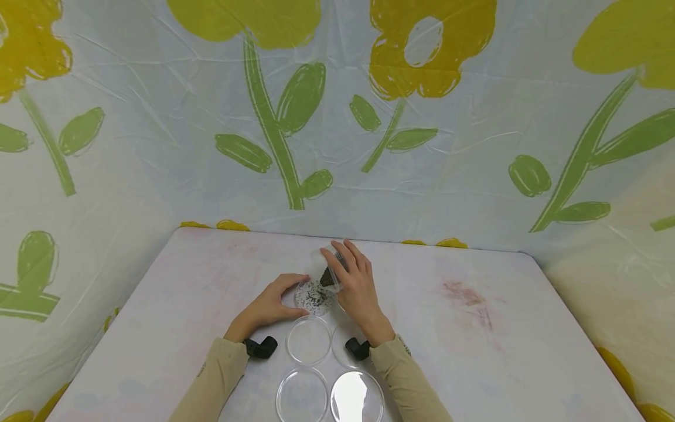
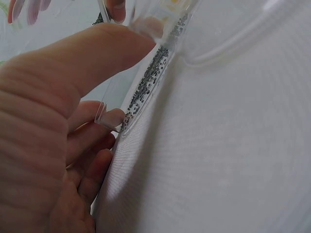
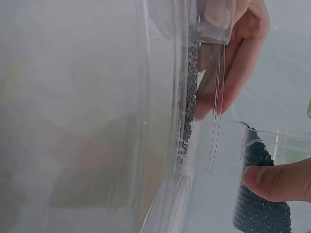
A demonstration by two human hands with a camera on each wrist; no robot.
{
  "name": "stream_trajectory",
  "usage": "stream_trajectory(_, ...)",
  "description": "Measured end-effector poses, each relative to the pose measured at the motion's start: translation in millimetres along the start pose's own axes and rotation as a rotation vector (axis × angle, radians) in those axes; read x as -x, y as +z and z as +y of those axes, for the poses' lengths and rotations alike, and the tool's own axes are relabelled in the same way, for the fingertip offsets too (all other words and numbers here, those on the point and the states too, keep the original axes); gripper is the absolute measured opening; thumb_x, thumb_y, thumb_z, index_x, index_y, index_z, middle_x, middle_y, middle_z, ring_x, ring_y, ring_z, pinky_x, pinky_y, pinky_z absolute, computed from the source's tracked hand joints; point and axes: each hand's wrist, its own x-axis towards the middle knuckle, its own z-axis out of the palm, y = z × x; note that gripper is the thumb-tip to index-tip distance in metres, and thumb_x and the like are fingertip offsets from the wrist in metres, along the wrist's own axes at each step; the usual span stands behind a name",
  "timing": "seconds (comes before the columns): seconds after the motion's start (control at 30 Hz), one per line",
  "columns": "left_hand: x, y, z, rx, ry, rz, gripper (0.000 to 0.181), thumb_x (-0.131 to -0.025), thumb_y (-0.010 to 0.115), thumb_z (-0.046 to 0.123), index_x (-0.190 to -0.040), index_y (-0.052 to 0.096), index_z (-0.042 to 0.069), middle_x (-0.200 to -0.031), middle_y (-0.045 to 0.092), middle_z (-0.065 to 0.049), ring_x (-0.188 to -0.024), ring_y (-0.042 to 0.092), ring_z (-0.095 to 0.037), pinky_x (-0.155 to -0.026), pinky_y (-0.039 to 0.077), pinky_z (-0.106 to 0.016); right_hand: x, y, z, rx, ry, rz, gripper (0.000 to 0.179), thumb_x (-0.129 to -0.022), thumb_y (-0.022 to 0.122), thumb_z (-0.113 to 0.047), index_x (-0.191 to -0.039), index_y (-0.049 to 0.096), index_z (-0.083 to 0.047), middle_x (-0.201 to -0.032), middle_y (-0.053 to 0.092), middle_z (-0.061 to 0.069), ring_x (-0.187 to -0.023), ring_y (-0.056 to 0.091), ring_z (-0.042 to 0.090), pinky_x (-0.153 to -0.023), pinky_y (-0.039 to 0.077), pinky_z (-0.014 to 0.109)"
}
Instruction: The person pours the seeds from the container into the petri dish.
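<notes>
A clear round dish point(image 1: 314, 297) with dark granules scattered over its bottom lies on the table. My left hand point(image 1: 271, 302) grips its rim from the left, thumb on the near side and fingers on the far side. In the left wrist view, granules point(image 2: 146, 85) line the dish floor behind its clear wall. Above the dish's right side, my right hand point(image 1: 358, 290) holds a small clear container point(image 3: 262, 208) of dark granules, tilted toward the dish. The right thumb point(image 3: 277, 182) presses on the container's side. Whether granules are falling cannot be made out.
Nearer on the white table point(image 1: 422, 351) stand more clear dishes: one point(image 1: 309, 319) just in front of the granule dish, another point(image 1: 337, 351) partly under the right wrist, and two close to the front, left point(image 1: 279, 398) and right point(image 1: 357, 395). A flower-printed cloth point(image 1: 337, 193) rises behind.
</notes>
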Motion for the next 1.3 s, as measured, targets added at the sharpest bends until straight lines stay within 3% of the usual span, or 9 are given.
stream_trajectory(0.33, -0.4, -0.6, 0.3, 0.003, 0.027, -0.003, 0.074, -0.076, 0.087, 0.023, -0.14, 0.054, 0.004, -0.14, 0.055, -0.009, -0.131, 0.046, -0.029, -0.108, 0.035, -0.052, -0.2, -2.1, -1.1, 0.014, 0.01, -0.021, 0.095, -0.066, 0.051, 0.031, -0.145, 0.048, -0.021, -0.15, 0.042, 0.012, -0.143, 0.031, 0.033, -0.104, 0.034, 0.054)
stream_trajectory(0.9, 0.0, -0.2, -1.7, -0.011, 0.023, 0.005, 0.075, -0.075, 0.088, 0.024, -0.14, 0.055, 0.007, -0.14, 0.055, -0.006, -0.131, 0.046, -0.028, -0.109, 0.035, -0.05, -0.6, -0.8, 0.8, -0.008, 0.007, 0.022, 0.097, -0.06, 0.05, 0.033, -0.143, 0.051, -0.018, -0.148, 0.044, 0.014, -0.141, 0.033, 0.037, -0.101, 0.036, 0.058)
stream_trajectory(1.3, -0.3, 0.8, -2.8, 0.003, 0.04, 0.02, 0.075, -0.074, 0.089, 0.022, -0.139, 0.056, 0.005, -0.138, 0.057, -0.008, -0.129, 0.048, -0.029, -0.108, 0.036, -0.049, -1.0, -4.2, 1.6, -0.077, 0.099, 0.021, 0.103, -0.052, 0.052, 0.029, -0.144, 0.048, -0.018, -0.147, 0.046, 0.014, -0.139, 0.034, 0.039, -0.102, 0.034, 0.059)
